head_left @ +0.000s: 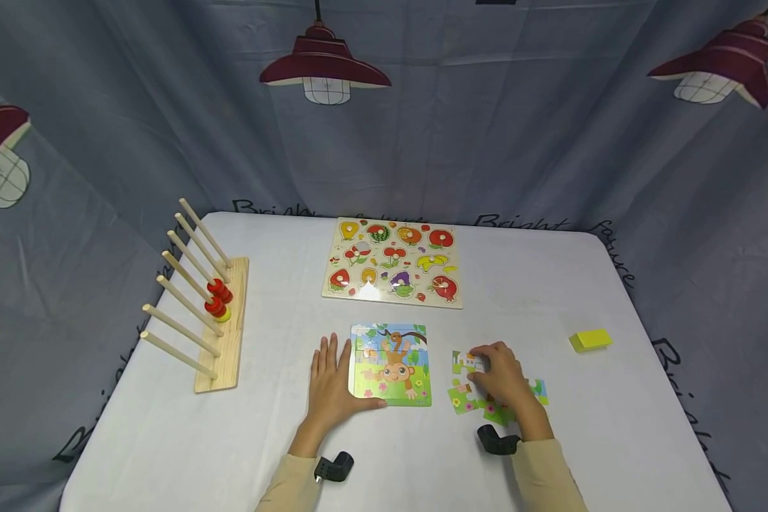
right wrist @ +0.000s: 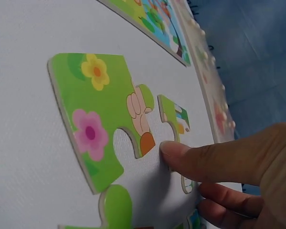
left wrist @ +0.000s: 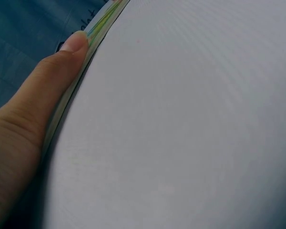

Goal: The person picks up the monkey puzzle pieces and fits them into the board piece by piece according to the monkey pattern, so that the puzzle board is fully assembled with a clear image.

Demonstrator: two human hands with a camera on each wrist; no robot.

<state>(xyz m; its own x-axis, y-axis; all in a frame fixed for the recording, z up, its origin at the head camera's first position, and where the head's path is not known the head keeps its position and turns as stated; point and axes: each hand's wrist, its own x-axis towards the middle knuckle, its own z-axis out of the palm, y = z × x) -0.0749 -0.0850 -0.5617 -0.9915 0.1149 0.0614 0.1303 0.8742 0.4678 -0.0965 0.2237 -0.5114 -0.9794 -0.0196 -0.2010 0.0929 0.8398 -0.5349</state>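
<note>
In the head view, my left hand (head_left: 333,387) lies with straight fingers along the left side of a square monkey puzzle (head_left: 393,366). Its thumb stretches along the puzzle's lower edge; the left wrist view shows that thumb (left wrist: 57,71) against the edge. My right hand (head_left: 502,373) is over loose pieces to the right, its thumb and fingers bent about a jigsaw piece (right wrist: 169,109) with green and house print. The hand hides part of this piece. Beside it lies a green jigsaw piece (right wrist: 97,114) with a pink and a yellow flower.
More loose jigsaw pieces (head_left: 539,390) lie under and beside the right hand. A fruit puzzle board (head_left: 390,299) is at the back. At left stands a wooden peg rack (head_left: 233,341) with red and yellow rings (head_left: 216,307). A yellow block (head_left: 591,340) sits at right.
</note>
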